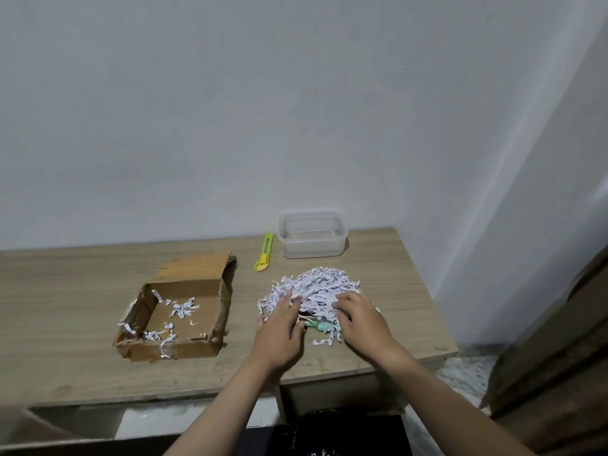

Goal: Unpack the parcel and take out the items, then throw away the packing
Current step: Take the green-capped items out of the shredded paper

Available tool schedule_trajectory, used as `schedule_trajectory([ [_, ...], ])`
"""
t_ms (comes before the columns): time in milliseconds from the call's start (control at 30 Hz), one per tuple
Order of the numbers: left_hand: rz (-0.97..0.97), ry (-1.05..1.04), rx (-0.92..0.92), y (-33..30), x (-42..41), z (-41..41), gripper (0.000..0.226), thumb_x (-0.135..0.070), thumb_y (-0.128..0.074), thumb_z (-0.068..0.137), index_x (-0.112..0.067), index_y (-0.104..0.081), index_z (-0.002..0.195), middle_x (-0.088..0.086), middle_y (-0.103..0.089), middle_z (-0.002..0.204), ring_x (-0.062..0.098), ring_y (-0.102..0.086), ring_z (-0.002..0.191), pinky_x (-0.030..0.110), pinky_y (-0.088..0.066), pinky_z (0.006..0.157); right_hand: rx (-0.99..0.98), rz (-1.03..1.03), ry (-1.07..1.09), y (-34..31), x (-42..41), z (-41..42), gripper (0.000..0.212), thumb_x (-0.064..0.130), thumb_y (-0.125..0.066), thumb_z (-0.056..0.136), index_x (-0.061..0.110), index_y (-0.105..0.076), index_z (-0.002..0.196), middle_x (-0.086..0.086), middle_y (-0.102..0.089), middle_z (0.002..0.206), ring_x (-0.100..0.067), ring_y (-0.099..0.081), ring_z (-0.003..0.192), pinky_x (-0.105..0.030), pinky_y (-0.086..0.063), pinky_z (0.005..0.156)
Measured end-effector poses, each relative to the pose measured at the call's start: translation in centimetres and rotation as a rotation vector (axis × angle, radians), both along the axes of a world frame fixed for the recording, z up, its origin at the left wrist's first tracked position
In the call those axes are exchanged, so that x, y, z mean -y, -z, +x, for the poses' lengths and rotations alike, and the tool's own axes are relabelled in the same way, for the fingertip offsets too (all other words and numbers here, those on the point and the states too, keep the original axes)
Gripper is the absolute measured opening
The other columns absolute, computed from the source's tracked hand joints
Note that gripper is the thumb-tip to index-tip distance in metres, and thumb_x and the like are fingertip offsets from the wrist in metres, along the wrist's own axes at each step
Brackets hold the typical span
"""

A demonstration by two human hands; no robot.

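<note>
Under both hands, a heap of shredded paper (316, 291) sits on the wooden bench (65, 291), near its right end. Left hand (279, 330) lies palm down on the heap's near-left edge, fingers stretched out and slightly spread, pressing into the shreds, nothing gripped. Right hand (362, 320) lies on the near-right side, fingers bent down into the paper; cannot tell if it pinches any. Between the two hands, a mint-green item (317, 326) pokes out from under the shreds, mostly buried, kind unclear; something dark shows just above it.

Left of the left hand, well apart: open cardboard box (177, 317), torn flaps, far flap folded flat back. A few loose paper shreds (182, 307) are scattered on its floor and over its front rim.

Beyond the left hand, past the heap: yellow-green utility knife (264, 253) flat on the bench, between box and container. Beyond the right hand, near the wall: clear plastic container (312, 235), lidless, upright, just beside the knife's far end.

Below the hands, in front of the bench edge: dark bin bag (329, 432) opening, partly cut off by the frame.
</note>
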State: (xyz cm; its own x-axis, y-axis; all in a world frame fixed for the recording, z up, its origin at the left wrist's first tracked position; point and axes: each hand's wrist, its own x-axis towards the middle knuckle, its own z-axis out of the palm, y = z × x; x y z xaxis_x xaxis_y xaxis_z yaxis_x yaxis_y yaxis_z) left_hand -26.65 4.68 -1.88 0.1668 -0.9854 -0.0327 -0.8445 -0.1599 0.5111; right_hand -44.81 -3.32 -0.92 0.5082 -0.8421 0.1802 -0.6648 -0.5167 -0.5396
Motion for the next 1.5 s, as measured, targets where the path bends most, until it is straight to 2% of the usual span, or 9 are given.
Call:
schedule_trajectory([
  [267,-0.056,-0.020,-0.007,0.4,-1.2,0.8,0.048,-0.035,-0.042,0.097,-0.041,-0.033,0.144,-0.011,0.004,0.158,0.014,0.013,0.147,0.061,0.004,0.112,0.071,-0.043,0.104,-0.2,0.7,-2.8,0.023,0.016,-0.053,0.090,0.016,-0.069,0.106,0.004,-0.060,0.110,-0.014,-0.051,0.111,-0.032,-0.049,0.087],
  [433,-0.380,-0.042,-0.246,0.4,-1.9,0.4,0.042,-0.022,-0.051,0.087,-0.028,-0.058,0.128,-0.006,-0.024,0.154,0.016,-0.012,0.147,0.043,-0.018,0.118,0.134,-0.224,-0.015,-0.9,-1.0,-0.5,0.017,0.009,-0.055,0.085,0.016,-0.069,0.093,0.005,-0.061,0.091,-0.014,-0.053,0.092,-0.033,-0.050,0.076],
  [600,-0.357,-0.131,-0.146,2.0,-3.0,1.0,0.046,-0.036,-0.045,0.086,-0.025,-0.053,0.130,-0.006,-0.034,0.152,0.017,-0.028,0.143,0.058,-0.026,0.113,-0.075,-0.072,-0.035,0.3,-1.0,0.6,0.027,0.019,-0.050,0.090,0.020,-0.061,0.115,0.004,-0.056,0.110,-0.017,-0.045,0.109,-0.032,-0.038,0.094],
  [667,-0.338,-0.158,-0.133,2.8,-3.6,1.3,0.049,-0.035,-0.046,0.088,-0.022,-0.049,0.135,-0.008,-0.032,0.151,0.014,-0.028,0.141,0.053,-0.025,0.114,-0.068,0.004,-0.002,0.7,-0.6,0.3,0.031,0.019,-0.053,0.089,0.016,-0.058,0.119,-0.001,-0.053,0.111,-0.019,-0.044,0.112,-0.031,-0.039,0.096],
  [800,-0.335,-0.211,-0.135,3.5,-4.3,1.3,0.057,-0.033,-0.051,0.088,-0.011,-0.042,0.140,0.002,-0.047,0.144,0.021,-0.049,0.125,0.037,-0.043,0.101,-0.037,0.057,0.067,0.7,0.0,-0.9,0.034,0.028,-0.063,0.082,0.020,-0.057,0.114,0.003,-0.057,0.107,-0.016,-0.047,0.106,-0.032,-0.043,0.090],
  [933,-0.344,-0.233,-0.196,3.6,-4.2,1.1,0.066,-0.023,-0.067,0.085,-0.010,-0.036,0.143,0.002,-0.049,0.140,0.012,-0.047,0.127,0.018,-0.037,0.099,-0.051,0.070,0.078,0.5,0.2,-1.8,0.024,0.034,-0.064,0.081,0.028,-0.060,0.104,0.012,-0.059,0.101,-0.014,-0.047,0.101,-0.032,-0.041,0.084],
  [1100,-0.353,-0.235,-0.217,3.7,-4.2,1.3,0.071,-0.035,-0.071,0.081,-0.015,-0.038,0.141,0.002,-0.054,0.132,0.017,-0.055,0.121,0.035,-0.049,0.097,-0.080,0.059,0.049,-0.3,0.0,-1.0,0.022,0.035,-0.060,0.085,0.028,-0.060,0.105,0.012,-0.058,0.103,-0.014,-0.047,0.103,-0.032,-0.038,0.087],
  [1267,-0.332,-0.298,-0.154,3.3,-4.3,1.2,0.083,-0.047,-0.071,0.077,-0.022,-0.031,0.145,0.000,-0.061,0.122,0.016,-0.058,0.111,0.034,-0.051,0.088,-0.232,0.047,0.018,-1.0,-0.5,-0.2,0.019,0.036,-0.057,0.087,0.028,-0.060,0.104,0.006,-0.052,0.106,-0.018,-0.044,0.107,-0.036,-0.035,0.092],
  [1500,-0.330,-0.293,-0.096,3.0,-4.4,1.1,0.083,-0.051,-0.066,0.077,-0.018,-0.031,0.146,0.003,-0.059,0.125,0.023,-0.054,0.115,0.042,-0.049,0.092,-0.088,-0.020,0.013,-3.6,-1.7,-0.9,0.014,0.038,-0.059,0.086,0.031,-0.062,0.097,0.012,-0.050,0.095,-0.012,-0.043,0.097,-0.031,-0.028,0.081],
])
